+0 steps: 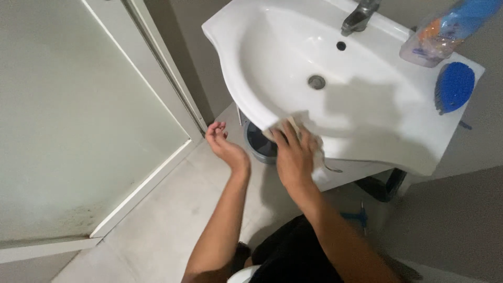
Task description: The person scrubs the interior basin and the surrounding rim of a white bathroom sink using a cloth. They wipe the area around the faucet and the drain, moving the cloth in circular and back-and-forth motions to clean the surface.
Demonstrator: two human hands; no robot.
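Observation:
My right hand [293, 157] presses a pale cloth [316, 149] flat against the front rim of the white sink [246, 99]. The cloth shows at my fingertips and along the right side of my hand. My left hand [224, 144] hangs free in the air to the left of the sink, below its rim, palm up with the fingers loosely curled and nothing in it. The sink's metal drain [316, 82] and grey tap [359, 17] lie beyond my right hand.
A blue scrub brush [454, 86] and a clear plastic bottle [445, 31] rest on the sink's right edge. A grey bucket [260, 144] stands under the basin. A frosted glass shower door [78, 115] fills the left side. Pale floor tiles lie below.

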